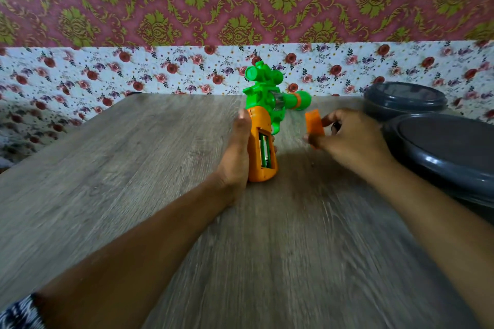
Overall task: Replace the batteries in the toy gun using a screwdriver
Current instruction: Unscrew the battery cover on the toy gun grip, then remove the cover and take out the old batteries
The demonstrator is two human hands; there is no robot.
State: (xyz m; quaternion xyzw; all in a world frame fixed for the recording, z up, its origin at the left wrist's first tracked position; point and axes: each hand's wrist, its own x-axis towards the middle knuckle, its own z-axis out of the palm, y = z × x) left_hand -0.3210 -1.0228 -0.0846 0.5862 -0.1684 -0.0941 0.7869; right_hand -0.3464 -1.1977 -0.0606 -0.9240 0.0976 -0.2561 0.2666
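Observation:
A green toy gun (267, 93) with an orange grip stands near the middle of the wooden table (133, 168), barrel pointing right. My left hand (236, 152) grips the orange handle from the left. The battery compartment (264, 151) in the handle lies uncovered, and green batteries show inside it. My right hand (347, 139) holds the small orange battery cover (315, 124) between thumb and fingers, just right of the gun and apart from it. No screwdriver is visible.
Two dark grey round lids or containers (441, 152) are stacked at the table's right edge, close behind my right hand. A floral cloth (107, 72) lines the back wall behind the table. The picture is slightly blurred by motion.

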